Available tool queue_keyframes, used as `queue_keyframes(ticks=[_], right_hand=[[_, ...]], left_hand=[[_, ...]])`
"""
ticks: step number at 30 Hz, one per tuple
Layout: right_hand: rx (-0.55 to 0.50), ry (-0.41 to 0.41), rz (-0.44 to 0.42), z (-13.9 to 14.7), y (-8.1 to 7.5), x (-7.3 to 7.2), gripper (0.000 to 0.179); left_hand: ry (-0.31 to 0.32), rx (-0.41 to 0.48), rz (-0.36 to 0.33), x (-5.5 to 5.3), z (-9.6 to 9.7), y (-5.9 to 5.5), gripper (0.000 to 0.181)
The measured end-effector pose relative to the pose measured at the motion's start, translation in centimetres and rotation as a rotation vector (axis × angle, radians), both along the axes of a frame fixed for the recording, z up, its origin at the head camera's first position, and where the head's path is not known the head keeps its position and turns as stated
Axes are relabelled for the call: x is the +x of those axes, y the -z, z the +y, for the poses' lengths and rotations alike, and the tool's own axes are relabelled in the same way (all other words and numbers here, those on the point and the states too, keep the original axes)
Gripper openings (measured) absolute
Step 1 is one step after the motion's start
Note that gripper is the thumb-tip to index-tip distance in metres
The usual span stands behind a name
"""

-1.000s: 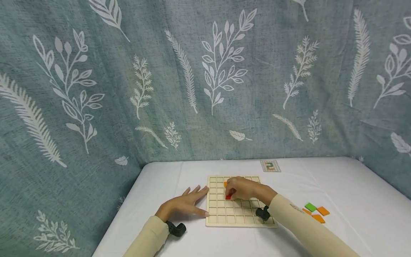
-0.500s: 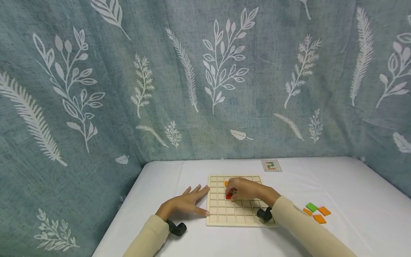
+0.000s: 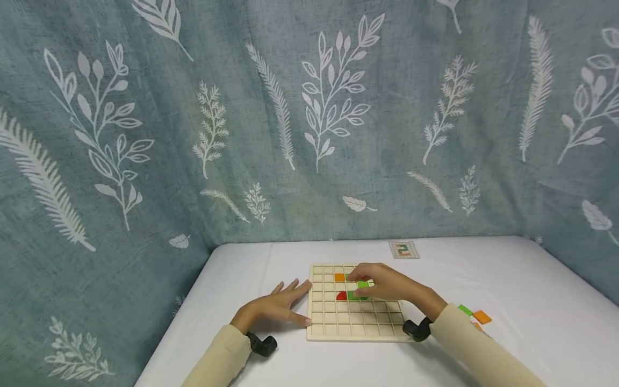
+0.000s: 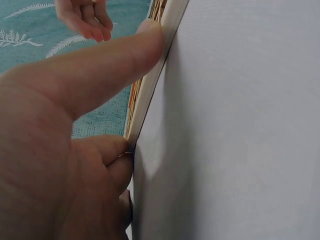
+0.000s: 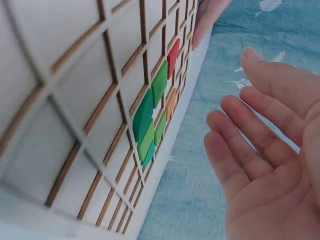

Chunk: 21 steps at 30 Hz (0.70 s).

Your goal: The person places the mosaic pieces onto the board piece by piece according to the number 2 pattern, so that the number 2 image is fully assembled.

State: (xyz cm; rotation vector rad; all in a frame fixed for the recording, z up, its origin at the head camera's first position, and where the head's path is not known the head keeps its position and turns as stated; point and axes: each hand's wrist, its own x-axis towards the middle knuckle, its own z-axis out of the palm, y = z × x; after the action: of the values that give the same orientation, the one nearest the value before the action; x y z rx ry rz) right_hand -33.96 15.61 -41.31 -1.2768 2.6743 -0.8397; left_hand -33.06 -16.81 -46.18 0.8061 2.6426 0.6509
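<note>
A pale wooden grid board (image 3: pixel 338 329) lies on the table. My left hand (image 3: pixel 278 309) is spread at its left side; in the left wrist view the thumb (image 4: pixel 145 47) rests on the board's edge. Over the board hovers my right hand (image 3: pixel 384 282), empty, its fingers loosely extended in the right wrist view. A red tile (image 3: pixel 342 296) with a rounded corner sits in a cell, beside a green tile (image 5: pixel 159 81). An orange tile (image 3: pixel 339 277), a dark green curved tile (image 5: pixel 143 115) and further green tiles fill other cells; the hand covers some of them in the head view.
Right of the board lie a loose green tile (image 3: pixel 465 310) and an orange tile (image 3: pixel 482 316), with another partly behind the right sleeve (image 3: pixel 474 338). A small gridded pattern card (image 3: pixel 404 249) lies at the back. A leaf-print curtain (image 3: pixel 290 134) hangs behind the table.
My right hand has let go of the red tile, opened its fingers and moved to the right, leaving the tile in its cell. The left hand stays at the board's edge.
</note>
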Motion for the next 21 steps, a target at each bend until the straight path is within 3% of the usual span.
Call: queue_keyframes(ticks=[11, 21], right_hand=[[-0.109, 0.091, 0.062, 4.3, -0.7, 2.5, 0.034], [-0.162, 0.217, 0.072, 10.6, -1.6, 6.3, 0.027]], left_hand=[[0.013, 0.005, -0.001, -0.1, 0.0, 0.1, 0.106], [0.009, 0.018, -0.014, -0.1, -0.1, 0.1, 0.106]])
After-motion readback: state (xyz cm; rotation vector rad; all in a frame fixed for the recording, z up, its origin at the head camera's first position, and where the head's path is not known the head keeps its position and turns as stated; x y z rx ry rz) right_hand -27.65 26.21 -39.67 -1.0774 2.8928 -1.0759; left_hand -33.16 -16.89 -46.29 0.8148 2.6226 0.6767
